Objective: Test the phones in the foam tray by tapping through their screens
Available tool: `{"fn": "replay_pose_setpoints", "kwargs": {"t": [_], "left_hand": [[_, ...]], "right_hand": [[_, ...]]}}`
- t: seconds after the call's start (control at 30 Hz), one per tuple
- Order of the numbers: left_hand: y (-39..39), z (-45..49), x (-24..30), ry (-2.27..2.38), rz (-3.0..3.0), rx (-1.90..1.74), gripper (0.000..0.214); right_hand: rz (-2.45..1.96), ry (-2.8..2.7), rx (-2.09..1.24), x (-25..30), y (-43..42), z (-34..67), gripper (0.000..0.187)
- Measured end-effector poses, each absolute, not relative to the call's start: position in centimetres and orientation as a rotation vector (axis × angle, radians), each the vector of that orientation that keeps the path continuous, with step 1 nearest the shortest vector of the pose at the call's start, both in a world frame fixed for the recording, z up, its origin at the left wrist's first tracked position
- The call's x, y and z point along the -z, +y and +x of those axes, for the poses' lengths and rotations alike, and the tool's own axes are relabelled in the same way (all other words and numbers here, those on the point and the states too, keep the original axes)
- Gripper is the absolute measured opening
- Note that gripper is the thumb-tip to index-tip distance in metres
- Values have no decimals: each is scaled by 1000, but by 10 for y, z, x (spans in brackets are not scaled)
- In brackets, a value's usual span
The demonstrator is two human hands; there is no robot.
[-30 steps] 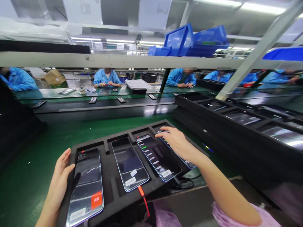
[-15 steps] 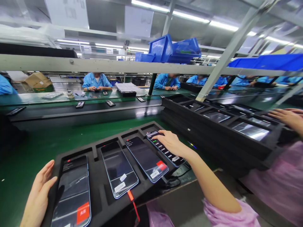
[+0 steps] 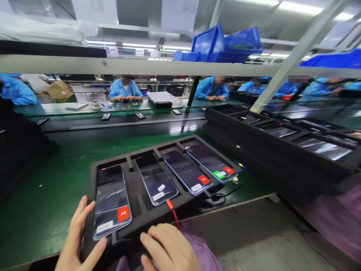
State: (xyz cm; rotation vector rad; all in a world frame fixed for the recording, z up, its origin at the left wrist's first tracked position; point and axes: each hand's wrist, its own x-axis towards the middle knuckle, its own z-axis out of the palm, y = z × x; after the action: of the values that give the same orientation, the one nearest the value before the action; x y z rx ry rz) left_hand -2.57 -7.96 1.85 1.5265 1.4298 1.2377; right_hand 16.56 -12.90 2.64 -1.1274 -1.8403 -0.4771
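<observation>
A black foam tray (image 3: 135, 205) lies on the green bench in front of me with several phones in its slots. The leftmost phone (image 3: 110, 201) shows a red patch, as does the third phone (image 3: 186, 172). The rightmost phone (image 3: 210, 162) shows a green and a red patch. My left hand (image 3: 77, 241) lies open against the tray's near left corner, fingers spread. My right hand (image 3: 169, 248) rests at the tray's near edge with fingers curled, below a red cable (image 3: 172, 212) that leaves the second phone (image 3: 155, 180). What the right hand holds is hidden.
A long stack of black trays (image 3: 282, 150) with more phones fills the right side. A conveyor belt (image 3: 124, 122) with loose phones runs behind. People in blue coats sit at the far bench. Blue bins (image 3: 222, 45) stand on the overhead shelf. Black cables (image 3: 217, 197) lie beside the tray.
My right hand left the rightmost phone and came back to the tray's near edge. My left hand slid from the tray's left side to its near corner. The rightmost phone's screen changed.
</observation>
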Motion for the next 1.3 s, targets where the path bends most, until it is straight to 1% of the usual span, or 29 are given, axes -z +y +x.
{"fn": "replay_pose_setpoints", "kwargs": {"t": [0.2,0.4,0.5,0.57,0.73,0.83,0.9,0.97,1.0,1.03,1.1,1.17,1.23,1.3], "left_hand": [[-78,-29,-19,1381,1748,-1183,41],[-76,-39,-9,1335,1780,-1113,42],[-71,-47,0,1277,1776,-1110,43],[-71,-49,1,1262,1759,-1117,44],[-79,-40,-8,1325,1739,-1158,38],[-80,-36,-13,1407,1826,-1181,35],[-77,-35,-16,1470,1926,-1162,33],[-73,-35,-19,1549,2013,-1150,33],[-71,-33,-21,1599,2042,-1149,33],[-71,-30,-23,1651,2064,-1159,35],[-74,-19,-27,1750,2111,-1243,37],[-80,-1,-30,1800,2208,-1419,42],[-86,22,-31,1718,2396,-1607,50],[-87,45,-32,1544,2617,-1641,53]], "right_hand": [[-1306,-1832,339,-8,-126,147,24],[-1343,-1804,247,10,-127,130,26],[-1324,-1821,145,12,-125,123,27],[-1270,-1812,-16,10,-122,121,29],[-1223,-1772,-615,-7,-114,134,34],[-1208,-1961,-880,-26,-119,150,32],[-1148,-2126,-952,-33,-127,165,36],[-1178,-2177,-849,-31,-139,185,40],[-1230,-2140,-728,-27,-144,197,40],[-1276,-2064,-571,-21,-150,210,39],[-1301,-1871,-204,-9,-157,236,28],[-1315,-1724,82,1,-159,256,25],[-1339,-1628,226,6,-157,264,25],[-1363,-1592,235,8,-153,259,26]]}}
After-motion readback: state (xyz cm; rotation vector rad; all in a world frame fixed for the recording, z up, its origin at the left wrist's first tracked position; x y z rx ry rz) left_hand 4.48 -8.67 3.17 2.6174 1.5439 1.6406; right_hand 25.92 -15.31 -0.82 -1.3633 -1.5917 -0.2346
